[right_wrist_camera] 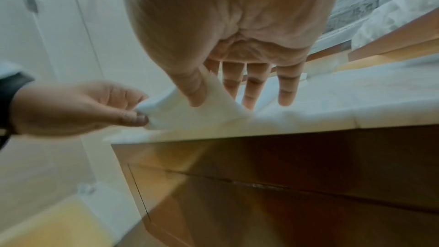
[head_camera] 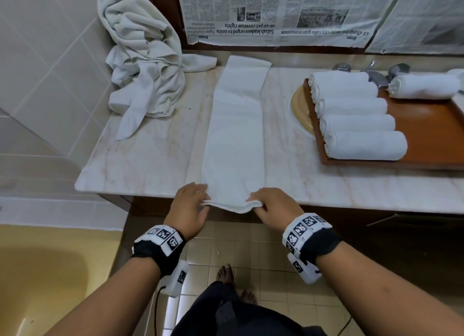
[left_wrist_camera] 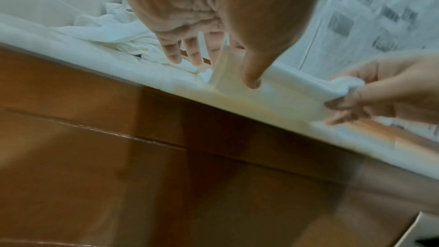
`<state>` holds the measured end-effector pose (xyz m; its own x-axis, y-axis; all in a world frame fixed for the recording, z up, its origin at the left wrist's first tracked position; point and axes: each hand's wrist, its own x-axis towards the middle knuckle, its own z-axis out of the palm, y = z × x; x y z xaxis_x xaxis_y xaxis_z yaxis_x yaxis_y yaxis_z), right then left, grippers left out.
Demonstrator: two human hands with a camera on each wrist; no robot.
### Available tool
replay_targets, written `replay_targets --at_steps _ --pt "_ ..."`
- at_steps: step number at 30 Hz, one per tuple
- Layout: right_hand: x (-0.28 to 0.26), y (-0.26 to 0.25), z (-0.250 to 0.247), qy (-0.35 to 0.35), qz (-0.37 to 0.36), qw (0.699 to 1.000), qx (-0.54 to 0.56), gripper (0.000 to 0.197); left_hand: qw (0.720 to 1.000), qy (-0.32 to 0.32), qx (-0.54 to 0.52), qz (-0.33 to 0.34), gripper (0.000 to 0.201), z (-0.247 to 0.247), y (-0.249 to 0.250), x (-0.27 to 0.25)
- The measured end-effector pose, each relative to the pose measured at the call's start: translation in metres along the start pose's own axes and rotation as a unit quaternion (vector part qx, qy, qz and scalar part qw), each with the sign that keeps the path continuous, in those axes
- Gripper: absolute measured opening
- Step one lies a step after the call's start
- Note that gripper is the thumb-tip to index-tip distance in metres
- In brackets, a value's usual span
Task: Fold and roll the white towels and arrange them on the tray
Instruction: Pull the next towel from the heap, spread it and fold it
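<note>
A long white towel point(head_camera: 236, 134), folded into a narrow strip, lies lengthwise on the marble counter point(head_camera: 150, 154). Its near end hangs slightly over the front edge. My left hand point(head_camera: 200, 200) pinches the near left corner and my right hand point(head_camera: 258, 202) pinches the near right corner. In the left wrist view the left hand point(left_wrist_camera: 228, 67) has its thumb under and fingers over the towel point(left_wrist_camera: 290, 91). The right wrist view shows the right hand point(right_wrist_camera: 213, 97) pinching the towel point(right_wrist_camera: 190, 117) the same way. A brown tray point(head_camera: 431, 124) at the right holds several rolled towels point(head_camera: 361, 124).
A heap of unfolded white towels point(head_camera: 143, 59) sits at the counter's back left against the tiled wall. The tray rests over a yellowish basin point(head_camera: 300, 109), with taps point(head_camera: 371, 69) behind it. Newspaper point(head_camera: 276, 11) covers the back wall. A yellow tub point(head_camera: 45, 273) is at lower left.
</note>
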<state>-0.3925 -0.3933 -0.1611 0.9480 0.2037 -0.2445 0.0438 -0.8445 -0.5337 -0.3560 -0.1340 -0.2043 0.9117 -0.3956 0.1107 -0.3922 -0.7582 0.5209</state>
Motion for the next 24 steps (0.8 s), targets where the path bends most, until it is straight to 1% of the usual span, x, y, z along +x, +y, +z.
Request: replay_targets --at_steps 1,2,3,4,5,6,7,8,9,11,13,14,15,16,17,18,19,20,21,22,23,24 --pt "-0.004 -0.004 -0.007 -0.017 0.009 1.000 0.006 0.026 0.999 0.016 -0.036 -0.015 0.013 -0.006 0.006 -0.003" --pt "-0.007 -0.007 -0.015 -0.040 0.017 0.999 0.011 0.029 0.995 0.029 -0.086 -0.050 0.017 -0.015 0.014 -0.006" --pt "-0.009 -0.008 -0.022 -0.057 0.024 0.998 0.031 0.030 0.984 0.033 -0.152 -0.088 0.020 -0.026 0.024 -0.006" --pt "-0.010 -0.010 -0.029 -0.054 0.025 0.996 0.073 0.031 0.966 0.032 -0.233 -0.110 0.019 -0.036 0.033 -0.005" --pt "-0.012 -0.010 -0.036 -0.033 0.028 0.990 0.133 0.034 0.946 0.031 -0.303 -0.114 0.019 -0.044 0.040 -0.003" --pt "-0.012 -0.010 -0.041 0.004 0.030 0.980 0.197 0.037 0.931 0.036 -0.346 -0.112 0.025 -0.050 0.044 0.000" --pt "-0.011 -0.009 -0.045 0.039 0.038 0.968 0.243 0.040 0.924 0.038 -0.363 -0.114 0.031 -0.053 0.043 0.004" --pt "-0.009 -0.008 -0.047 0.056 0.049 0.962 0.261 0.041 0.924 0.029 -0.361 -0.122 0.034 -0.052 0.040 0.008" --pt "-0.007 -0.007 -0.048 0.050 0.064 0.963 0.255 0.039 0.928 0.005 -0.347 -0.134 0.033 -0.050 0.036 0.011" --pt "0.000 -0.003 -0.047 -0.007 0.090 0.974 0.206 0.031 0.932 -0.057 -0.321 -0.158 0.020 -0.041 0.029 0.016" --pt "0.005 -0.004 -0.051 -0.081 0.104 0.977 0.166 0.026 0.930 -0.096 -0.314 -0.163 0.010 -0.038 0.027 0.023" --pt "0.008 -0.004 -0.057 -0.098 0.108 0.973 0.180 0.024 0.930 -0.103 -0.318 -0.156 0.010 -0.040 0.030 0.030" --pt "0.012 -0.004 -0.063 -0.093 0.113 0.963 0.228 0.023 0.927 -0.103 -0.330 -0.146 0.012 -0.045 0.034 0.039" --pt "0.017 -0.005 -0.071 -0.062 0.118 0.947 0.293 0.023 0.921 -0.090 -0.353 -0.138 0.015 -0.050 0.038 0.050" --pt "0.025 -0.006 -0.078 -0.007 0.124 0.930 0.346 0.024 0.906 -0.070 -0.393 -0.141 0.018 -0.055 0.042 0.064" --pt "0.037 -0.004 -0.086 0.060 0.135 0.915 0.375 0.025 0.885 -0.046 -0.436 -0.156 0.023 -0.059 0.045 0.080" --pt "0.050 -0.002 -0.091 0.116 0.148 0.906 0.380 0.025 0.861 -0.025 -0.475 -0.181 0.029 -0.059 0.043 0.097" --pt "0.063 0.002 -0.093 0.148 0.165 0.899 0.378 0.025 0.840 -0.011 -0.499 -0.212 0.039 -0.056 0.039 0.114" --pt "0.077 0.008 -0.093 0.150 0.185 0.898 0.369 0.027 0.831 -0.012 -0.501 -0.243 0.053 -0.051 0.031 0.130" --pt "0.089 0.014 -0.091 0.119 0.209 0.910 0.337 0.031 0.838 -0.040 -0.472 -0.270 0.067 -0.044 0.020 0.144" --pt "0.100 0.022 -0.088 0.064 0.233 0.928 0.283 0.034 0.855 -0.093 -0.427 -0.280 0.075 -0.035 0.009 0.155" --pt "0.107 0.028 -0.084 0.007 0.255 0.939 0.230 0.034 0.876 -0.161 -0.369 -0.265 0.075 -0.029 0.003 0.163"
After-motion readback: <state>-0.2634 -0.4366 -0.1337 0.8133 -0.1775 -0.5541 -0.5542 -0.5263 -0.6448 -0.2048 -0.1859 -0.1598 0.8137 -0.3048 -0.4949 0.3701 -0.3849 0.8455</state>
